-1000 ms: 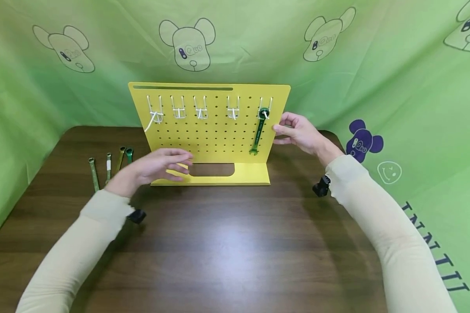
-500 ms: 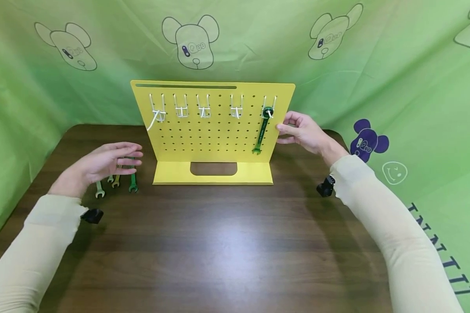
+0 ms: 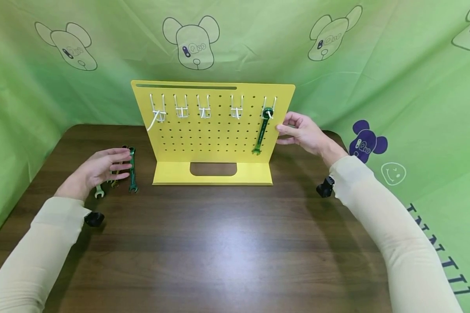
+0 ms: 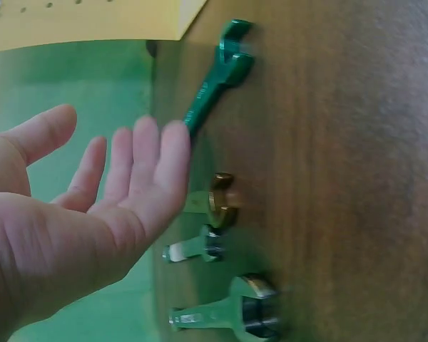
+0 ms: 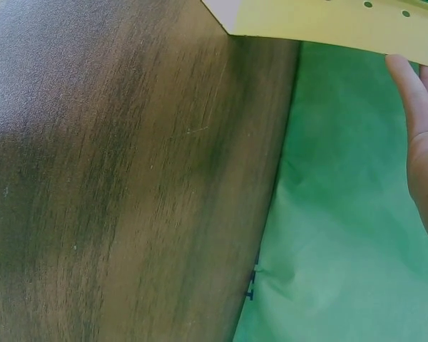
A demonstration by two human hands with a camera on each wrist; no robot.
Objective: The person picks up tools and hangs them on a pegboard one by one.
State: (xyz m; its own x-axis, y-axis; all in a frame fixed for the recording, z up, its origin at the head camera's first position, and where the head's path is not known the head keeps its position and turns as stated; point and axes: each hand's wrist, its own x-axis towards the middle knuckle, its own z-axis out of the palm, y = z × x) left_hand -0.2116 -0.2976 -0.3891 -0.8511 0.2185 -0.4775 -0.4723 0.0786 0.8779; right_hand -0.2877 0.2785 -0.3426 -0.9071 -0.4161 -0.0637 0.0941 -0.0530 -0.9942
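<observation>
My left hand [image 3: 102, 168] hovers over several combination wrenches at the table's left, fingers extended and holding nothing. Beside its fingertips lies a dark green wrench [image 3: 132, 176]. The left wrist view shows a gold wrench [image 4: 222, 203], a small wrench [image 4: 192, 248] with a white band and a larger pale green wrench [image 4: 235, 313], partly hidden by the hand in the head view. At the yellow pegboard's [image 3: 215, 157] right edge, my right hand [image 3: 304, 134] grips the board, thumb in front and fingers behind. A green wrench [image 3: 261, 135] hangs from the rightmost hook.
Several white wire hooks [image 3: 181, 111] line the board's upper part; the leftmost hook [image 3: 155, 118] sticks out at a slant. Green printed cloth [image 3: 250, 43] encloses the back and sides of the dark wooden table [image 3: 203, 243].
From in front of the board, my left hand has moved left to the wrenches and then dropped slightly closer to the dark green one. My right hand stays at the board's edge.
</observation>
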